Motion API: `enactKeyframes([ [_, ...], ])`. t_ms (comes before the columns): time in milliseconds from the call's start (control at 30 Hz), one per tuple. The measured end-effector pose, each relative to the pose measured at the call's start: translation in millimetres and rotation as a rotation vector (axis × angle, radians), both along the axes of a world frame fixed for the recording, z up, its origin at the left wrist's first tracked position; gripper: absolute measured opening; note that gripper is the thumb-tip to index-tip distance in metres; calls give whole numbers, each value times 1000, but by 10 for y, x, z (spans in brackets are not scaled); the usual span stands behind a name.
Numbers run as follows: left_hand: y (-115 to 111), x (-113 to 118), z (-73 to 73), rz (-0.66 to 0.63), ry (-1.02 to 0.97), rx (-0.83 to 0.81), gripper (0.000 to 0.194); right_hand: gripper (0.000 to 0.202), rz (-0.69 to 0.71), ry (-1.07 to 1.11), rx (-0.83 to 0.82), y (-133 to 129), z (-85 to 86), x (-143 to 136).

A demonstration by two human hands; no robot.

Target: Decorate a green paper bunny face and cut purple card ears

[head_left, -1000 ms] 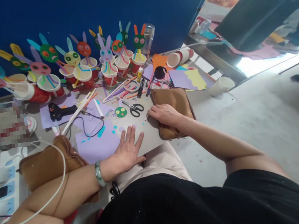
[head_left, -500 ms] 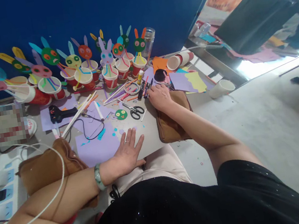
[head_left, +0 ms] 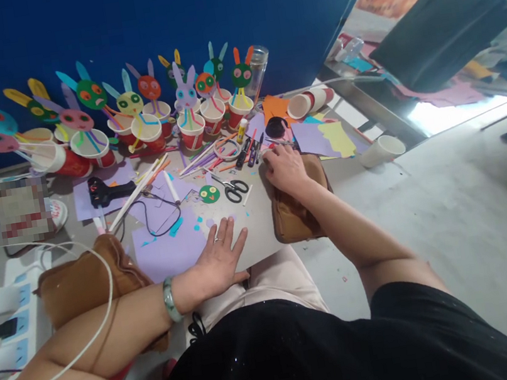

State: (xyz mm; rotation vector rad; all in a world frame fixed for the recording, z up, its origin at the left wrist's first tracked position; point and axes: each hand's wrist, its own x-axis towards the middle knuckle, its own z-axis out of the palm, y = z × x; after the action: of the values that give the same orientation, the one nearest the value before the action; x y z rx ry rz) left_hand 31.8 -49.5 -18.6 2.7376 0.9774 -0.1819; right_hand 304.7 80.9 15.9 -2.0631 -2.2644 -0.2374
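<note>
My left hand (head_left: 219, 260) lies flat at the table's near edge with fingers spread, holding nothing. Under its fingertips is bare tabletop beside a purple paper sheet (head_left: 162, 248). My right hand (head_left: 286, 169) rests over the far end of a brown cushion (head_left: 301, 224), its fingers loosely bent with nothing visible in them. Just left of those fingers lie several dark marker pens (head_left: 248, 152). Between my hands are black-handled scissors (head_left: 237, 190) and a round green paper face (head_left: 209, 194) with yellow eyes.
Paper cups (head_left: 147, 133) holding rabbit-faced paper figures line the blue wall. A black glue gun (head_left: 108, 191), straws (head_left: 137, 194) and a cable lie left of centre. Another brown cushion (head_left: 81, 282) and a power strip (head_left: 26, 306) are at left. A white cup (head_left: 383, 150) lies at right.
My right hand has drawn back slightly from the marker pens, which now show more fully. My left hand stays flat in place. The view has shifted a little.
</note>
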Motion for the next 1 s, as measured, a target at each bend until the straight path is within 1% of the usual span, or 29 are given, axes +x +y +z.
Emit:
enactKeyframes([
  [67, 8, -1, 8, -5, 3, -17, 105, 35, -48, 103, 40, -28, -1, 125],
  [200, 22, 3, 48, -5, 33, -52, 103, 35, -142, 341, 178, -34, -35, 369],
  [333, 36, 17, 115, -13, 53, -79, 103, 33, -160, 533, 321, -32, -90, 584],
  [500, 44, 23, 173, -2, 64, -103, 103, 35, -209, 686, 408, -106, -135, 761],
  [667, 37, 5, 155, -8, 35, -100, 101, 37, -241, 777, 456, -149, -238, 854],
  [767, 33, -4, 139, -8, 16, -84, 102, 39, -212, 801, 440, -146, -295, 830],
  [833, 32, -2, 142, -10, 18, -83, 103, 40, -176, 749, 401, -140, -289, 769],
  [900, 31, 5, 159, -6, 36, -90, 103, 40, -115, 640, 317, -115, -236, 682],
  [1000, 32, 24, 195, -2, 63, -103, 103, 39, -23, 457, 120, 9, -86, 543],
])
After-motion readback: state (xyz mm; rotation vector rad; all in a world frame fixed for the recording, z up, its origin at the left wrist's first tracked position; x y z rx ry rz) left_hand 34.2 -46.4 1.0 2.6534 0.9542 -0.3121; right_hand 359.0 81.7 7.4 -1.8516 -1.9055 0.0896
